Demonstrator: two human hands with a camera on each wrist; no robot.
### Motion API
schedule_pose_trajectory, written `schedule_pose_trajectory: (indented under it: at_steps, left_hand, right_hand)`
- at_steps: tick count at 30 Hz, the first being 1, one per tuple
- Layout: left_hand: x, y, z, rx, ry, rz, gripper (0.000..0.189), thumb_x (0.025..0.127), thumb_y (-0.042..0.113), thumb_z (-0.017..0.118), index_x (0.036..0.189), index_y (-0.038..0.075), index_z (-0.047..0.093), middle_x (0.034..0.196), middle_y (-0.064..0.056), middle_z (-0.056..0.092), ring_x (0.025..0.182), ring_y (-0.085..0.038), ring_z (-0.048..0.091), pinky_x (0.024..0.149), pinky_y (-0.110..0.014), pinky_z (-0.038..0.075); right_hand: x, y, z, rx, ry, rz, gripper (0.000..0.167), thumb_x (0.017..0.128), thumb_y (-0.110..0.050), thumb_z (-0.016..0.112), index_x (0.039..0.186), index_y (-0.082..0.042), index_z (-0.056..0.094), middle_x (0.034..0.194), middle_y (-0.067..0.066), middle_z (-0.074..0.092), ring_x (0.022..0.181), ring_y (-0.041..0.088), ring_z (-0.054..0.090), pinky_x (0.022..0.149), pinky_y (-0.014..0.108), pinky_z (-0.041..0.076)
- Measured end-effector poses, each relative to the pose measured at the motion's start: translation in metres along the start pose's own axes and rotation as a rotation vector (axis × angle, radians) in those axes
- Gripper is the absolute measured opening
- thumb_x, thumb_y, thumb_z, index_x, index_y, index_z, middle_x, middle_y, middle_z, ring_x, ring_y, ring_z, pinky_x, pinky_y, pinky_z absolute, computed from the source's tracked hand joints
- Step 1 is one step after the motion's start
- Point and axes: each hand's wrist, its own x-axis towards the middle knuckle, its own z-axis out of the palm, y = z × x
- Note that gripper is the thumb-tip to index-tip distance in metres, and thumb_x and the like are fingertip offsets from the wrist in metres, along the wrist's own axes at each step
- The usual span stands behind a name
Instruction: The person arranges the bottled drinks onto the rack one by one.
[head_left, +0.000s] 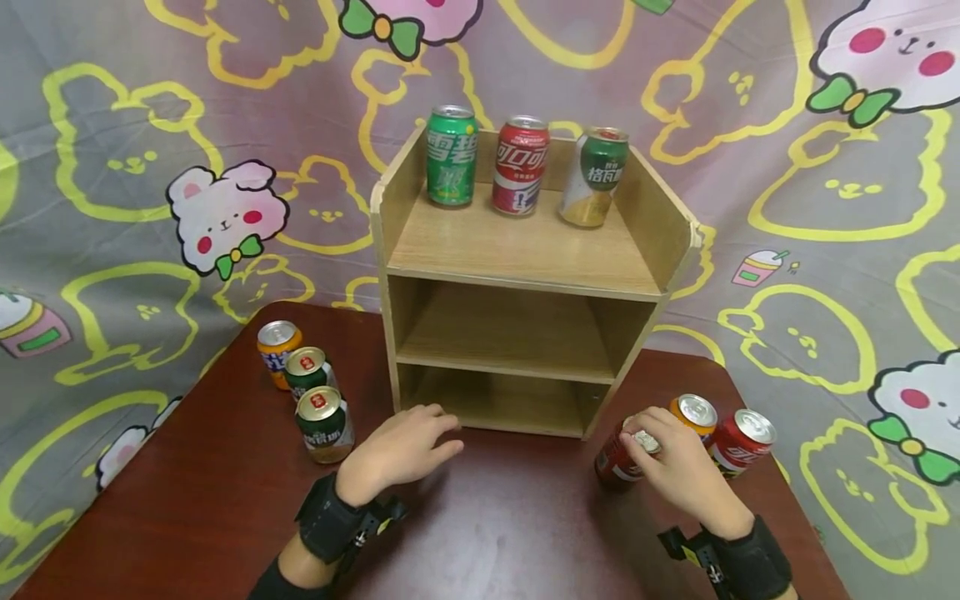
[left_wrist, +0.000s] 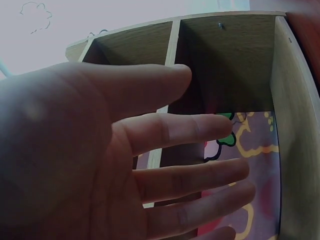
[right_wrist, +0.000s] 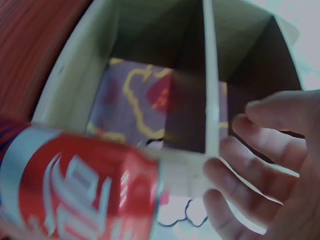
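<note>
My right hand (head_left: 678, 467) hovers above a red cola can (head_left: 615, 467) that stands upright on the table by the shelf's right front corner. In the right wrist view, the loosely bent fingers (right_wrist: 255, 165) are apart from the top of that can (right_wrist: 90, 185). Part of the can's lid is covered by the hand in the head view. Nothing is in my left hand (head_left: 405, 446), which is held in front of the shelf's left side with its fingers extended. The left wrist view has that palm (left_wrist: 65, 155) spread before the shelf compartments.
A wooden shelf (head_left: 525, 258) bears a green can (head_left: 452, 158), a red can (head_left: 520, 167) and a green-and-white can (head_left: 596, 179) on top. Left stand an orange can (head_left: 273, 358) and two green-topped cans (head_left: 324, 433). Another orange can (head_left: 697, 412) and red can (head_left: 742, 446) stand right.
</note>
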Motion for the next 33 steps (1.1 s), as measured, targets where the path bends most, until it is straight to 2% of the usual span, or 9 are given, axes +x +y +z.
schedule_pose_trajectory:
  at_steps: [5, 8, 11, 16, 19, 22, 25, 28, 33]
  left_hand:
    - [0.0, -0.001, 0.001, 0.001, 0.0, 0.009, 0.036, 0.095, 0.034, 0.057, 0.117, 0.008, 0.064, 0.113, -0.011, 0.06, 0.104, -0.028, 0.058, 0.085, -0.044, 0.047]
    - [0.0, -0.001, 0.003, -0.003, -0.003, 0.012, 0.035, 0.095, 0.034, 0.057, 0.117, 0.008, 0.065, 0.113, -0.01, 0.06, 0.103, -0.028, 0.058, 0.085, -0.043, 0.047]
    - [0.0, -0.001, 0.003, -0.007, -0.006, 0.007, 0.035, 0.095, 0.034, 0.057, 0.117, 0.008, 0.065, 0.113, -0.01, 0.06, 0.103, -0.028, 0.058, 0.084, -0.044, 0.047]
    - [0.0, -0.002, 0.001, -0.005, -0.011, 0.008, 0.035, 0.095, 0.033, 0.057, 0.117, 0.008, 0.065, 0.112, -0.01, 0.06, 0.103, -0.027, 0.058, 0.083, -0.043, 0.047]
    - [0.001, -0.002, 0.0, -0.002, -0.015, 0.01, 0.032, 0.095, 0.031, 0.057, 0.116, 0.008, 0.065, 0.111, -0.009, 0.06, 0.102, -0.027, 0.058, 0.083, -0.043, 0.048]
    - [0.001, -0.002, -0.001, 0.0, -0.015, 0.005, 0.032, 0.095, 0.031, 0.057, 0.116, 0.009, 0.065, 0.11, -0.008, 0.06, 0.101, -0.026, 0.058, 0.082, -0.043, 0.048]
    - [0.001, -0.003, -0.002, -0.001, -0.02, -0.004, 0.033, 0.095, 0.033, 0.057, 0.116, 0.01, 0.065, 0.111, -0.008, 0.06, 0.101, -0.025, 0.058, 0.083, -0.042, 0.048]
    - [0.001, -0.003, -0.003, -0.013, -0.023, -0.011, 0.033, 0.095, 0.032, 0.057, 0.117, 0.009, 0.064, 0.112, -0.009, 0.06, 0.102, -0.026, 0.058, 0.083, -0.043, 0.047]
    - [0.0, -0.004, -0.003, -0.008, -0.022, -0.017, 0.033, 0.094, 0.032, 0.059, 0.117, 0.01, 0.064, 0.113, -0.008, 0.06, 0.103, -0.026, 0.058, 0.084, -0.042, 0.047]
  right_hand:
    - [-0.006, 0.014, 0.0, -0.058, 0.022, 0.016, 0.022, 0.075, -0.002, 0.074, 0.094, -0.008, 0.063, 0.1, 0.001, 0.058, 0.087, 0.018, 0.055, 0.064, 0.032, 0.046]
    - [-0.009, 0.021, 0.003, -0.063, -0.008, 0.046, 0.036, 0.073, -0.005, 0.077, 0.105, -0.002, 0.061, 0.107, 0.008, 0.056, 0.098, 0.024, 0.054, 0.072, 0.042, 0.047]
    - [-0.014, 0.029, 0.009, -0.032, -0.039, 0.088, 0.049, 0.073, -0.005, 0.079, 0.116, 0.002, 0.054, 0.111, 0.014, 0.055, 0.1, 0.027, 0.053, 0.075, 0.047, 0.047]
    - [-0.019, 0.038, 0.019, 0.085, -0.066, 0.211, 0.061, 0.077, -0.008, 0.078, 0.126, 0.006, 0.045, 0.117, 0.021, 0.053, 0.101, 0.033, 0.056, 0.075, 0.048, 0.049]
    - [-0.021, 0.044, 0.022, 0.195, -0.092, 0.319, 0.068, 0.08, -0.015, 0.077, 0.133, 0.004, 0.038, 0.125, 0.022, 0.05, 0.108, 0.034, 0.054, 0.078, 0.039, 0.05]
    - [-0.022, 0.052, 0.024, 0.351, -0.144, 0.444, 0.074, 0.084, -0.021, 0.074, 0.139, 0.002, 0.03, 0.131, 0.024, 0.045, 0.113, 0.034, 0.049, 0.079, 0.028, 0.048]
    - [-0.022, 0.058, 0.026, 0.48, -0.191, 0.541, 0.074, 0.085, -0.021, 0.072, 0.141, 0.001, 0.028, 0.131, 0.024, 0.043, 0.111, 0.032, 0.048, 0.077, 0.025, 0.048]
    - [-0.022, 0.062, 0.029, 0.544, -0.212, 0.568, 0.072, 0.084, -0.017, 0.073, 0.14, 0.0, 0.031, 0.127, 0.022, 0.046, 0.107, 0.028, 0.05, 0.078, 0.027, 0.049]
    - [-0.022, 0.064, 0.033, 0.549, -0.246, 0.534, 0.076, 0.079, -0.016, 0.078, 0.138, -0.001, 0.032, 0.124, 0.022, 0.048, 0.105, 0.031, 0.052, 0.076, 0.031, 0.05]
